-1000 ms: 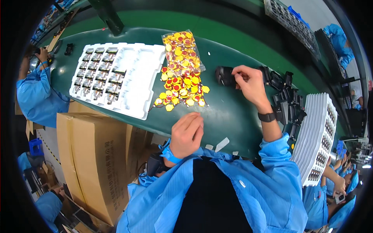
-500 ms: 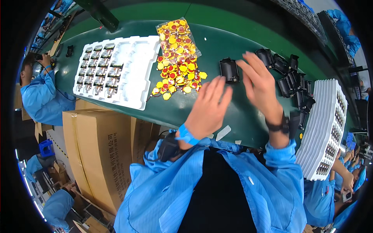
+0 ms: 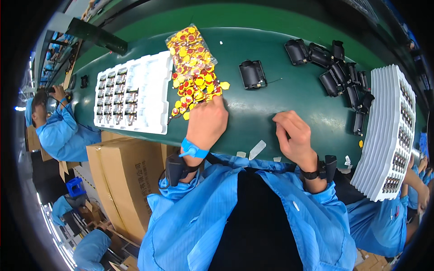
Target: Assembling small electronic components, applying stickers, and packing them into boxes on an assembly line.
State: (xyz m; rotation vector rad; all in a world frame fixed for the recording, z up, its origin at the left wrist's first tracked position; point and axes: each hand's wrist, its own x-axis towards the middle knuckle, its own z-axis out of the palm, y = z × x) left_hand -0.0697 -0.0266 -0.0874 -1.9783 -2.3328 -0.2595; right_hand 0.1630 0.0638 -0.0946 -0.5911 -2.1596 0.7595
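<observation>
My left hand (image 3: pixel 208 121) is at the near right edge of a pile of yellow and red disc-like parts (image 3: pixel 199 83) with thin leads. Its fingers are bent down and closed at the pile; their tips and anything between them are hidden. Over the green table, my right hand (image 3: pixel 294 137) hovers with loosely curled fingers, the thumb apart and nothing visible in it. Beyond both hands lies one black plastic housing (image 3: pixel 253 74), hollow side up, with a thin wire reaching out to its right.
A clear bag (image 3: pixel 190 47) of the same discs lies behind the pile. Left of it is a white tray (image 3: pixel 153 90) partly filled with small metal parts. Several black housings (image 3: pixel 332 79) lie at right, beside stacked white trays (image 3: pixel 377 135). A large carton (image 3: pixel 122 180) stands at the table's near left.
Both hands have drawn away from the single black housing. The left moved left to the disc pile and its fingers bent; the right came nearer to me and its fingers curled. The view shifted slightly.
</observation>
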